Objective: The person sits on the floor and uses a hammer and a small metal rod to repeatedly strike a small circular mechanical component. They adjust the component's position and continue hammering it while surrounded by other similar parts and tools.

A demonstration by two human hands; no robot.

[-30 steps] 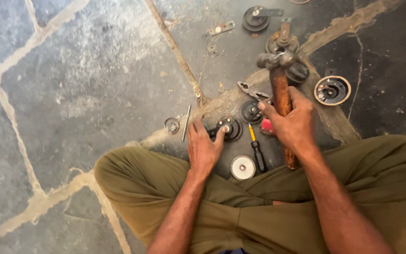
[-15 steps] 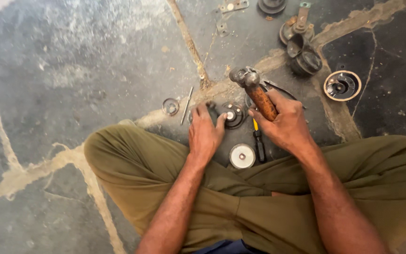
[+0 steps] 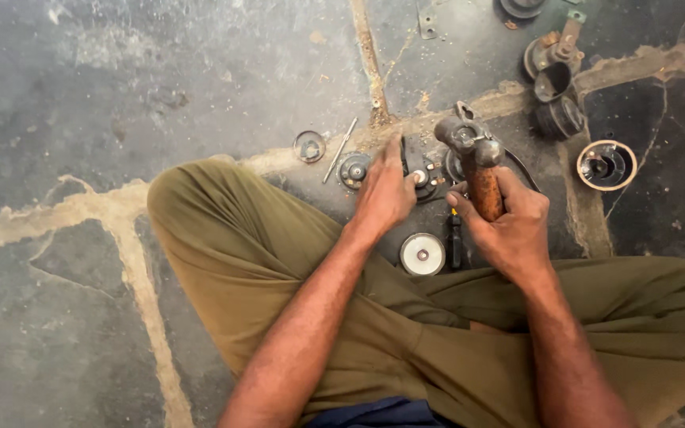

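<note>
We are sitting cross-legged on the stone floor (image 3: 160, 95), working in the small gap in front of our knees. Our right hand (image 3: 509, 226) is wrapping its fingers tight around the rusty handle of a hammer (image 3: 476, 158), whose steel head is hanging just above a dark round part (image 3: 422, 170). Our left hand (image 3: 384, 194) is pressing down on that part with fingers nearly flat and spread, gripping nothing; the part is lying on the floor between the two hands. A white disc (image 3: 422, 254) and a screwdriver (image 3: 455, 246) are lying just beside our trousers (image 3: 255, 246). A small ring (image 3: 309, 147) and a thin rod (image 3: 340, 149) are lying left of the part. Toward the floor's far right, a rimmed cup (image 3: 606, 165) and more dark housings (image 3: 556, 79) are crowding the space. The floor's left side is giving us open room.
</note>
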